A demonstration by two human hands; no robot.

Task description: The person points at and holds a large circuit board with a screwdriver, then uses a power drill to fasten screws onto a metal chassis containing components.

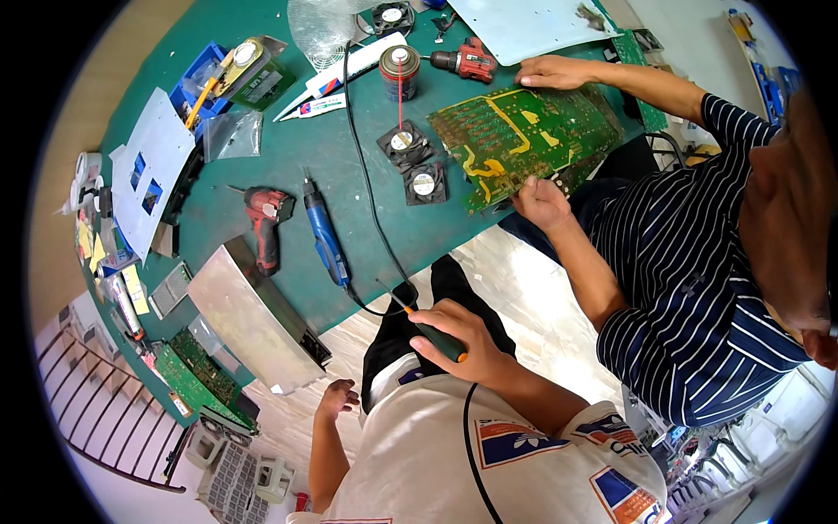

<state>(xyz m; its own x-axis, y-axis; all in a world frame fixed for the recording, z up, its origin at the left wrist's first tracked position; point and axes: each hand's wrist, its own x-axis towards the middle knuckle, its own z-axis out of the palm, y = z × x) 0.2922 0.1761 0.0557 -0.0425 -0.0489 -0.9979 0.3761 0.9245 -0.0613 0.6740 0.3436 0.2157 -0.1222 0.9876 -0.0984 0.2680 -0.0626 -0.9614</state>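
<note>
My right hand (467,332) is wrapped round a screwdriver (439,341) with a dark green and orange handle, its shaft pointing up and left toward the table edge. By my left side hangs my left hand (338,398), holding nothing, its fingers loosely bent and apart. A metal case (253,323) lies close to it on the table corner. Ahead of me are a blue electric screwdriver (326,234) with a black cable and a red-and-black cordless drill (264,225). To the right, a co-worker's two hands (543,203) hold a large green circuit board (532,140) by its edges.
Two black fans (423,183) sit beside the board. Further back are a spray can (399,73) with a red straw, a sealant tube (362,63) and another red drill (467,60). A white panel (153,166) and a green board (196,367) lie at left. The co-worker (690,262) occupies the right side.
</note>
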